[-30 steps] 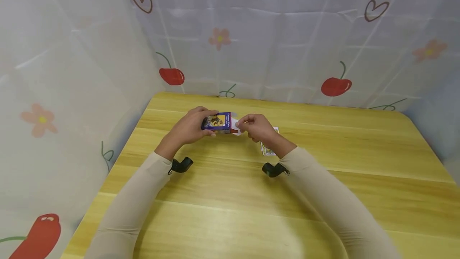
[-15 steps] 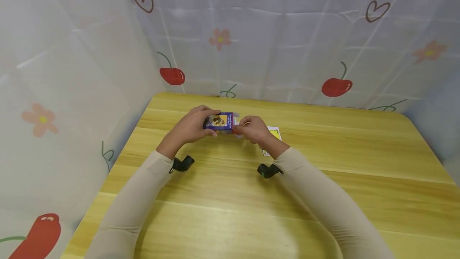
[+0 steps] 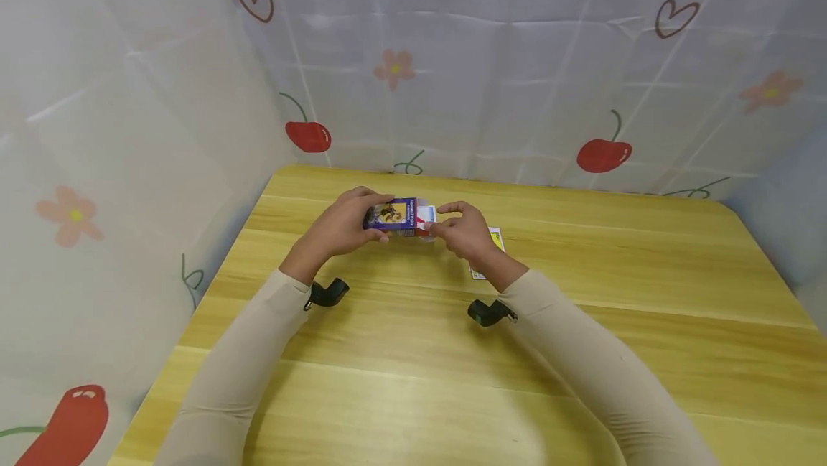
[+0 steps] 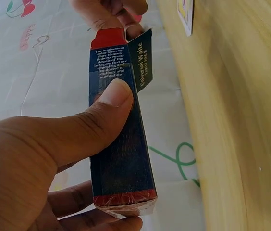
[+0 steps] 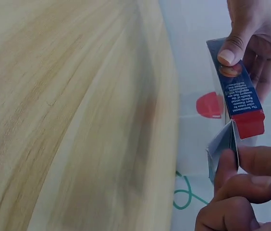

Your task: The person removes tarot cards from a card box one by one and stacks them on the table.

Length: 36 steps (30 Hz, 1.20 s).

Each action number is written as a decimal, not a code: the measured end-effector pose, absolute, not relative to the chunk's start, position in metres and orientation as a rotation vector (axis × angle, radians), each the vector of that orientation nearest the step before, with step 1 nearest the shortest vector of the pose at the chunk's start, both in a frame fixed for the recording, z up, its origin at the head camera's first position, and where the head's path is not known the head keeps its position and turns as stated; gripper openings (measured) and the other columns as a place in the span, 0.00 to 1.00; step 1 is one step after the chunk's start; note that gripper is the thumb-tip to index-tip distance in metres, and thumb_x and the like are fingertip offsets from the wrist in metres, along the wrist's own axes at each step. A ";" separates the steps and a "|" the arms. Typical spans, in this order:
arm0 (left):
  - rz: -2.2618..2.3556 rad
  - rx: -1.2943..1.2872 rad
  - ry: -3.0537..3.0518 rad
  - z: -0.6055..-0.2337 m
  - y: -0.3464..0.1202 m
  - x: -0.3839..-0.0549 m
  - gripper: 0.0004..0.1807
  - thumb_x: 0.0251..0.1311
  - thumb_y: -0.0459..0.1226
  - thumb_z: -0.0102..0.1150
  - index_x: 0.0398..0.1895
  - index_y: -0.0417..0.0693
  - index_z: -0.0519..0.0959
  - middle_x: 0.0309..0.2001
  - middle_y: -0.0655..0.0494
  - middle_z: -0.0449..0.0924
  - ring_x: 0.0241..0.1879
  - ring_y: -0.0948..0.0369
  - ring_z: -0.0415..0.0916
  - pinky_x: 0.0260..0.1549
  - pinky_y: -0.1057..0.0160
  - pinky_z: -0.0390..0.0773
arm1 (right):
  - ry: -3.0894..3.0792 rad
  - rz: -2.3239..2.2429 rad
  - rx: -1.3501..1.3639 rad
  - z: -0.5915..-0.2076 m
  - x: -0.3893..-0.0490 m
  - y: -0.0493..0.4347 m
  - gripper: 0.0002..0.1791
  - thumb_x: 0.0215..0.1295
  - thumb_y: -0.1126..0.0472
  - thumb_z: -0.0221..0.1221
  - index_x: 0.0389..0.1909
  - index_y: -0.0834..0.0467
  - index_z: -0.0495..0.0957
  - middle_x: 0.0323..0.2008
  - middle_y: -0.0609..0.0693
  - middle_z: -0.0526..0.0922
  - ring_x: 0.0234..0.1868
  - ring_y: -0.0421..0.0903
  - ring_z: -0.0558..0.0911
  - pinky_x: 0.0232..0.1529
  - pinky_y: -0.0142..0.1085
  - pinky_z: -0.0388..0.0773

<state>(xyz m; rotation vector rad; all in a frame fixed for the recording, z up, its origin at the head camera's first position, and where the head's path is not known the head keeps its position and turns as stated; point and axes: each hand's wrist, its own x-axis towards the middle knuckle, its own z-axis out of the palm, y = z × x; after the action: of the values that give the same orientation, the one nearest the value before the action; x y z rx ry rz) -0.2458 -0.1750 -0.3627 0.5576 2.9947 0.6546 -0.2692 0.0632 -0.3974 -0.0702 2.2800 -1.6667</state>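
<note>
My left hand [image 3: 342, 225] grips a small blue tarot card box [image 3: 393, 216] by its sides, with the thumb along the narrow printed side in the left wrist view. The box lies sideways, its red-edged end facing right and opened. A dark end flap [image 4: 141, 60] lettered "Universal Waite Tarot Deck" sticks out there. My right hand [image 3: 466, 233] is at that end, with its fingertips pinching the flap in the right wrist view; its index finger stands raised apart in the head view. Behind the right wrist, a white-bordered yellow picture card [image 3: 496, 238] lies partly hidden.
The wooden table [image 3: 400, 380] runs back to a pale curtain [image 3: 491, 92] printed with cherries, flowers and hearts. Another stretch of it hangs on the left. Black curved mounts [image 3: 328, 293] are worn at both wrists.
My right hand moved left to the box's opened end, then shifted slightly back right, with the index finger lifting off. The flap and a pale surface show more at that end. The left hand stays about still.
</note>
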 end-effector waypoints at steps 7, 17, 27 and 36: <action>0.655 0.527 3.011 -0.363 -0.182 -0.246 0.40 0.55 0.45 0.72 0.71 0.53 0.68 0.64 0.44 0.70 0.63 0.47 0.68 0.62 0.46 0.72 | 2.388 -1.758 -0.062 -0.400 -0.273 0.079 0.26 0.66 0.56 0.63 0.63 0.59 0.72 0.42 0.66 0.84 0.27 0.46 0.74 0.25 0.34 0.64; 0.661 0.516 3.013 -0.362 -0.188 -0.245 0.40 0.55 0.44 0.72 0.71 0.52 0.68 0.64 0.43 0.70 0.62 0.47 0.69 0.62 0.44 0.72 | 2.400 -1.860 0.064 -0.398 -0.282 0.113 0.20 0.68 0.55 0.61 0.59 0.57 0.78 0.34 0.50 0.80 0.14 0.37 0.59 0.17 0.30 0.58; 0.653 0.509 3.009 -0.364 -0.191 -0.244 0.39 0.55 0.44 0.72 0.71 0.52 0.68 0.63 0.43 0.71 0.61 0.48 0.69 0.61 0.45 0.72 | 2.470 -1.822 0.179 -0.400 -0.295 0.139 0.19 0.75 0.55 0.52 0.60 0.58 0.77 0.41 0.50 0.74 0.14 0.36 0.59 0.16 0.28 0.58; 0.654 0.498 3.011 -0.366 -0.191 -0.244 0.40 0.54 0.44 0.73 0.71 0.53 0.69 0.63 0.43 0.71 0.61 0.48 0.69 0.62 0.45 0.72 | 2.668 -1.383 0.046 -0.417 -0.305 0.150 0.17 0.78 0.59 0.45 0.55 0.60 0.79 0.41 0.57 0.73 0.37 0.47 0.71 0.29 0.30 0.70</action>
<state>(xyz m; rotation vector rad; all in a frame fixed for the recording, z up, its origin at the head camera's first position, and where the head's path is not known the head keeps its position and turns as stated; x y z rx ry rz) -0.2437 -0.1906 -0.3655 0.4978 3.0112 0.6545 -0.3054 0.1497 -0.4175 0.0461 2.6679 -1.3834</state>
